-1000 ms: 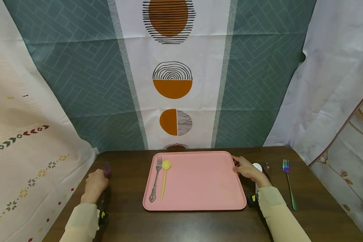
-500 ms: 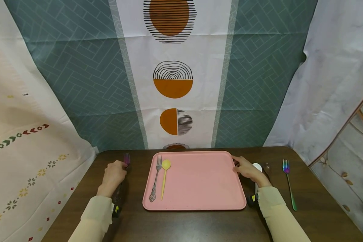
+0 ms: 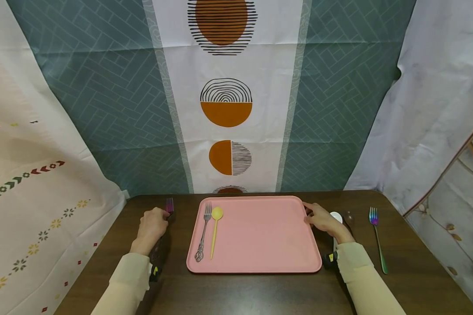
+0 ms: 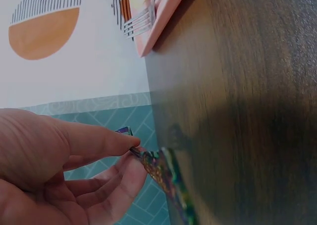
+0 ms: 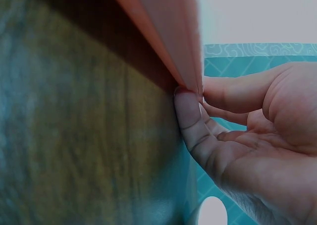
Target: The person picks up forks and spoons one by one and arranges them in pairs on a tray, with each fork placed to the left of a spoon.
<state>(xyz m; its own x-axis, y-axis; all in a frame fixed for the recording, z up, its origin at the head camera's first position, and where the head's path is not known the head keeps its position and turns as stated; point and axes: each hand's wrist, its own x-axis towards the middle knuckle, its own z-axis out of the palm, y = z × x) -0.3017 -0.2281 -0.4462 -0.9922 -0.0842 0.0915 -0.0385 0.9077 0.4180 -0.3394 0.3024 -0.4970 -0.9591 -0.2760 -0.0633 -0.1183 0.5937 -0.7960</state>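
My left hand [image 3: 153,225] pinches a fork [image 3: 170,205] with purple tines, left of the pink tray [image 3: 268,236]. In the left wrist view, thumb and fingertips grip the fork's neck, and its ornate, iridescent handle [image 4: 171,183] slants down over the table. My right hand [image 3: 322,218] holds the tray's right edge near the back corner; in the right wrist view the tray's rim [image 5: 168,46] is between thumb and fingers. On the tray's left side lie a silver fork [image 3: 202,236] with a decorated handle and a yellow spoon [image 3: 216,221], side by side.
A white spoon [image 3: 336,217] and a dark brown spoon [image 3: 349,218] lie partly hidden behind the right hand and forearm. Farther right lies a rainbow fork [image 3: 377,240] with a green handle. The dark wooden table [image 3: 252,293] ends at a patterned cloth [image 3: 228,157] behind.
My left hand has carried the purple fork rightward from the table's left side, nearer to the tray. The right hand and tray have stayed in place.
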